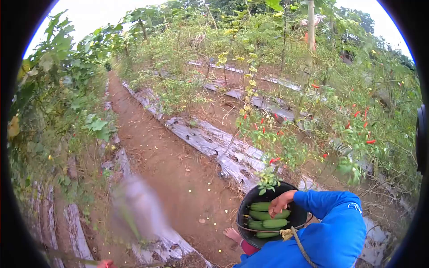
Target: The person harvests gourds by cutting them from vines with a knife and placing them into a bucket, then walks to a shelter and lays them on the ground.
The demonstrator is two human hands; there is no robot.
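A person in a blue sleeve (328,205) reaches the right hand (283,202) down into a black bucket (240,219) at the near right of a garden path. Inside lie several long green vegetables (275,223), shaped like cucumbers, side by side. The right fingers bend downward just over the vegetables at the middle of the heap, with others to the left and on the near side of the fingertips; whether the fingers grip one cannot be told. At the near left, only a sliver of the left hand (106,264) shows at the edge, so its opening and hold cannot be told. A bare foot (232,234) stands left of the bucket. Beyond the bucket, plants bear red chillies (371,141); silvery plastic sheeting (232,163) borders the brown dirt path (165,169), which runs far left between greenery.
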